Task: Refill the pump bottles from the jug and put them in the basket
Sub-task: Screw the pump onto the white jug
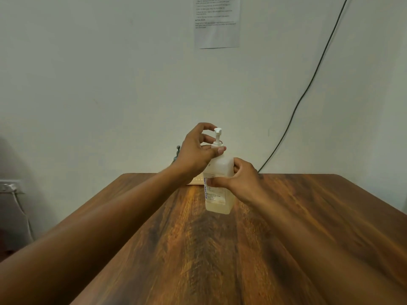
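Observation:
A translucent white pump bottle with a printed label stands upright near the middle of the wooden table; pale liquid shows in its lower part. My right hand grips the bottle's body from the right side. My left hand pinches the collar of the white pump head with thumb and fingers. Behind my left hand, a light-coloured basket at the table's far edge is mostly hidden, and the grey-green pump top of another bottle shows above it. No jug is in view.
A pale wall stands right behind the table, with a printed sheet taped high up. A dark cable runs down the wall to the table's back edge at the right. A grey object stands left of the table.

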